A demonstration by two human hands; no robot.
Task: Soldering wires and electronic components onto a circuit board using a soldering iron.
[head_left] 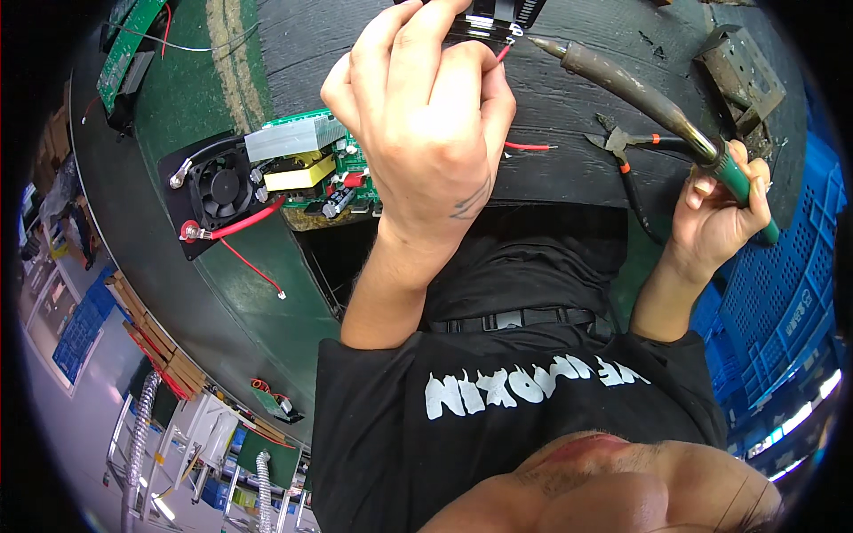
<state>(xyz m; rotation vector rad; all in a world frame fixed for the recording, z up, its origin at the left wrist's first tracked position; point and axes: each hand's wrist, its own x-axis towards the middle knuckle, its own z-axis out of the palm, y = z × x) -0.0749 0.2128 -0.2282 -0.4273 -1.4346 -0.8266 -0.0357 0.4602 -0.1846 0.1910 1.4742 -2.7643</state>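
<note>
Fingers of our left hand (pixel 426 124) curl close together, knuckles up, over a black part (pixel 530 11) at the top edge of the view. Their tips are turned away, so we cannot tell exactly what they pinch, though a red wire (pixel 503 53) comes out from beside them and runs up to a bright terminal (pixel 516 30) on the part. Our right hand (pixel 720 191) wraps thumb and fingers round the green handle of the iron (pixel 638 96), pressed firmly to it. The iron's tip (pixel 544 44) points left, just beside the terminal; whether it touches, we cannot tell.

We judge the step in hand to be soldering that wire end to the terminal. It calls for a steady left hand, the tip laid on wire and metal together, and the bare fingertips held clear of the heat. We see no solder strand, though one could be hidden under our left hand. A slip could burn the wire's red sleeve.

On the dark table (pixel 569 107), a loose wire (pixel 530 147) lies right of our left wrist, and the cutters (pixel 622 142) rest between our hands. A board (pixel 353 164) with a fan (pixel 218 185) sits left, partly behind our left hand.
</note>
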